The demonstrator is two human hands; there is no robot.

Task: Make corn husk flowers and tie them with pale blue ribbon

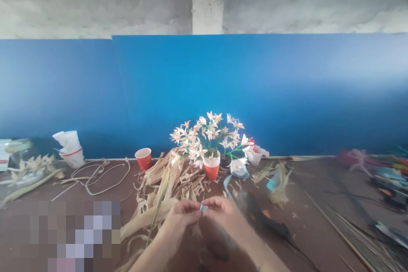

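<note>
Both of my hands meet low in the middle of the head view, fingertips almost touching. My left hand [182, 216] pinches a small light-blue piece [203, 208], and my right hand [225, 212] grips it from the other side. What it is made of is too small to tell. A pale, blurred shape hangs just below the fingers. Beyond them, a red paper cup [211, 171] holds a bunch of pale husk flowers [204, 131] on green stems. Dried corn husks [170, 178] lie heaped to the left of that cup, and a light-blue ribbon [227, 183] curls at its right.
Another red cup [143, 160] stands left of the husks beside a looped white cord [95, 178]. A blurred black tool [266, 216] with a cable lies near my right forearm. Thin sticks [360, 238] and coloured materials are at the right. A blue panel [207, 76] rises behind the table.
</note>
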